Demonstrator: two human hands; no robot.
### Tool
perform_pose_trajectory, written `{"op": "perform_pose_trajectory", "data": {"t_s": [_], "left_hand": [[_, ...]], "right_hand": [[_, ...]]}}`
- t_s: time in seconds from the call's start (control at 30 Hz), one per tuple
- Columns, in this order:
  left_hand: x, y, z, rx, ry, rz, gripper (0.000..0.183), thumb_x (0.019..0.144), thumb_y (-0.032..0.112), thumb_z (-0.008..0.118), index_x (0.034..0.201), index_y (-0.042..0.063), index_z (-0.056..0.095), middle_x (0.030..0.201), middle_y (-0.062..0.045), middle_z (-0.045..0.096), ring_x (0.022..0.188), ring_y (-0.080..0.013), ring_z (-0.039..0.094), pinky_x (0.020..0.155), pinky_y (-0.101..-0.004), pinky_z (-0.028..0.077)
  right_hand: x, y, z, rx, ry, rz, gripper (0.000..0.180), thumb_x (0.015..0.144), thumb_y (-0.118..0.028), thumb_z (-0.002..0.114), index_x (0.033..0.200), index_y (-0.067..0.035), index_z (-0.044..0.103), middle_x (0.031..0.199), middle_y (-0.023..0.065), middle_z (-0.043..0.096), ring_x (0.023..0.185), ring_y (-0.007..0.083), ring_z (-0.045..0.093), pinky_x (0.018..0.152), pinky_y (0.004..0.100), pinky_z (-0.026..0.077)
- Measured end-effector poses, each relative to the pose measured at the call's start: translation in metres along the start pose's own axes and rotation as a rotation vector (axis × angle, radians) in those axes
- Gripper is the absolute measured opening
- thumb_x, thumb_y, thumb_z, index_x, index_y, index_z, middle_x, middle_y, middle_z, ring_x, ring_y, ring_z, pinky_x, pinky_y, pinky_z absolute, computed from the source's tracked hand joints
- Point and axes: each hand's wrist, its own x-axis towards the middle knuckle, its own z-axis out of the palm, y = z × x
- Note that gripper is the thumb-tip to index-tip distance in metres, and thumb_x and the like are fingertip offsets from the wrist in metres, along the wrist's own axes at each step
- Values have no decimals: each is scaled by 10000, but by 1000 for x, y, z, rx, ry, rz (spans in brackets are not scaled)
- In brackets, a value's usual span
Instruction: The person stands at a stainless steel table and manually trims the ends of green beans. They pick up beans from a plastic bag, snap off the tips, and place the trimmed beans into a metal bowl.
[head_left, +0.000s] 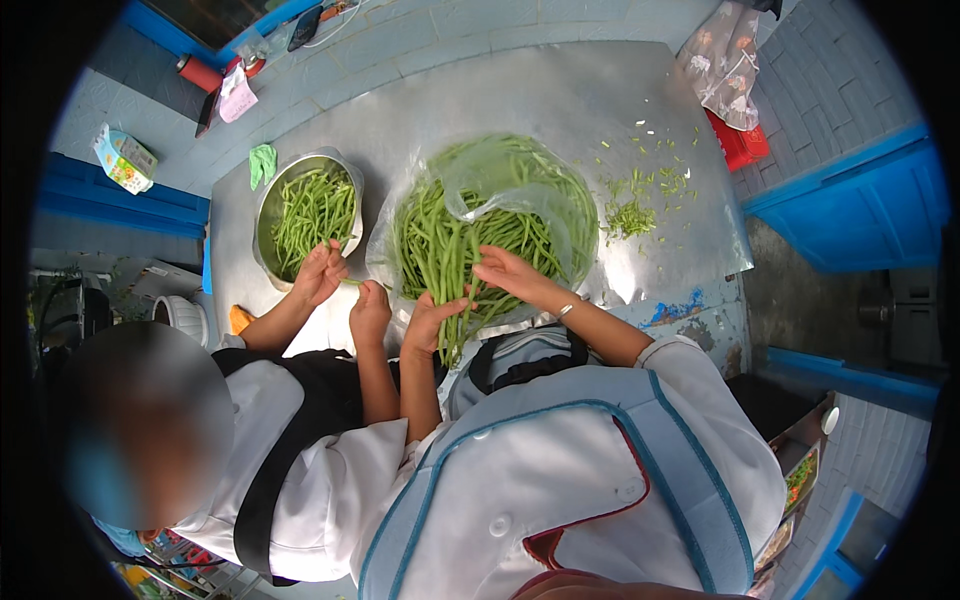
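My left hand (429, 321) grips a bundle of long green beans (448, 281), their lower ends hanging past the table's front edge. The fingertips of my right hand (517, 276) pinch one bean at the bundle's right side, and a bracelet circles that wrist. Behind and beneath both hands, a large clear plastic bag (536, 202) lies opened, filled with loose green beans (517, 229). Part of its film folds over the heap.
A co-worker's hands (321, 274) at my left hold a bean beside a metal basin (360, 199) of beans. Bean trimmings (630, 217) lie scattered on the right of the steel table (600, 82). A green cloth (262, 165) sits behind the basin.
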Motion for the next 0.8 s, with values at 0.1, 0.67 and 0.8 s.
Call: {"op": "perform_pose_trajectory", "data": {"t_s": [0.1,0.67,0.8], "left_hand": [[-3,5,30,117,-31,152,311,749,-6,641,1049,-14,558,965,-81,615,823,-170,617,767,-277,486],[1,80,51,310,-292,289,384,768,117,617,1102,-58,540,625,-21,520,565,-116,490,548,-248,402],[-1,83,56,409,-300,191,318,793,147,634,1050,-34,587,608,-13,504,541,-87,454,506,-220,357]], "right_hand": [[4,-32,14,106,-134,-3,514,885,-332,533,1248,1,387,992,85,552,853,105,544,710,243,451],[-18,-167,-8,-343,-226,-443,417,896,-180,514,1277,-45,409,1033,79,557,982,150,534,864,317,433],[-26,-168,-10,-903,-81,-616,279,880,-150,521,1142,-54,533,983,93,567,895,195,567,786,322,451]]}}
